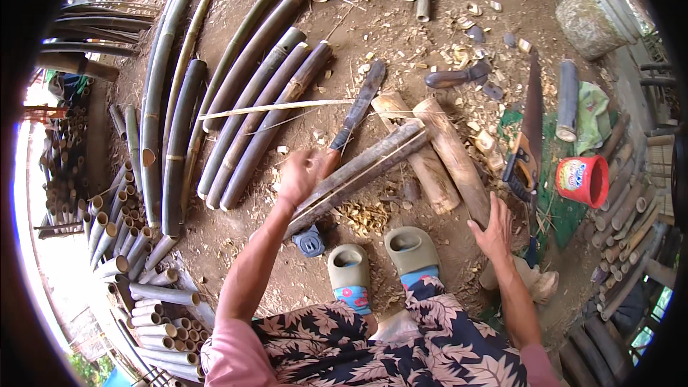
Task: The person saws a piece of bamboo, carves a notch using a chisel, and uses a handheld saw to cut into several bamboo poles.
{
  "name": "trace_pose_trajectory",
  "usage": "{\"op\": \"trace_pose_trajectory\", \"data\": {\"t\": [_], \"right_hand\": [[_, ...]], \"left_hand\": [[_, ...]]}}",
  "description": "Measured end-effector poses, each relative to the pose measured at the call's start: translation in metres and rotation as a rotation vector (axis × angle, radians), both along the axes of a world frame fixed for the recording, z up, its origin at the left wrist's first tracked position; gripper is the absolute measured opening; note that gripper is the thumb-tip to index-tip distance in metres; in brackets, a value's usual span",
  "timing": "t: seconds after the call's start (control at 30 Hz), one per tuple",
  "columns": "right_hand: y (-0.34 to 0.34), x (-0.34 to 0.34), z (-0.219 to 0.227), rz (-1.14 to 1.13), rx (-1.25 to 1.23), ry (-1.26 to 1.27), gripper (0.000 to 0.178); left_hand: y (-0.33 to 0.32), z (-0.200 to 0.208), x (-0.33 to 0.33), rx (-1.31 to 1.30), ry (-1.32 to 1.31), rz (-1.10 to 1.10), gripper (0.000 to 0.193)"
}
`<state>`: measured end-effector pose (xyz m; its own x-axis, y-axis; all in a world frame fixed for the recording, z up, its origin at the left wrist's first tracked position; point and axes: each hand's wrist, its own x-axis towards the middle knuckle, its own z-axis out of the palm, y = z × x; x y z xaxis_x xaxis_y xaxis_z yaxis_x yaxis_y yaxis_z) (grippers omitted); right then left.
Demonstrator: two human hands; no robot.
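My left hand (pixel 301 174) is curled at the wooden handle of a machete (pixel 367 89), whose dark blade points away across the dirt. The handle is partly hidden by the fingers. Beside that hand, a split bamboo length (pixel 358 175) slants up to the right, its far end resting on two peeled logs. My right hand (pixel 494 231) is at the near end of the right-hand log (pixel 451 147), thumb on one side and fingers on the other. The second log (pixel 423 165) lies just left of it.
Dark bamboo poles (pixel 265 115) lie at left. A handsaw (pixel 529 129), a red tub (pixel 582 180) and a green cloth (pixel 592 115) are at right. A wooden-handled tool (pixel 457 75) lies beyond the logs. Shavings (pixel 365 216) and a small dark box (pixel 309 241) sit near my sandals.
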<state>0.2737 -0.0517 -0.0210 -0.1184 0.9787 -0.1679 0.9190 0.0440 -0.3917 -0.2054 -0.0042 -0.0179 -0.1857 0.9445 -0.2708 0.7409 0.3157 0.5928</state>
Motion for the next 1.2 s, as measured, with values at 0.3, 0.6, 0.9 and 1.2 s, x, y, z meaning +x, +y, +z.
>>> {"op": "trace_pose_trajectory", "data": {"t": [0.3,0.6,0.9,1.2], "right_hand": [[0.003,-0.045,0.039,-0.11,0.098,-0.184,0.067],[0.11,-0.318,0.03,0.698,0.007,0.027,0.052],[0.14,-0.356,-0.017,0.278,-0.404,0.125,0.042],[0.129,-0.224,0.076,-0.347,-0.56,1.475,0.067]], "left_hand": [[0.101,-0.071,-0.083,0.065,-1.032,1.24,0.077],[0.132,-0.042,-0.06,0.394,-0.889,1.268,0.019],[0.04,0.118,-0.063,0.804,-1.007,0.852,0.032],[-0.052,0.204,-0.042,0.897,-1.085,1.043,0.019]]}}
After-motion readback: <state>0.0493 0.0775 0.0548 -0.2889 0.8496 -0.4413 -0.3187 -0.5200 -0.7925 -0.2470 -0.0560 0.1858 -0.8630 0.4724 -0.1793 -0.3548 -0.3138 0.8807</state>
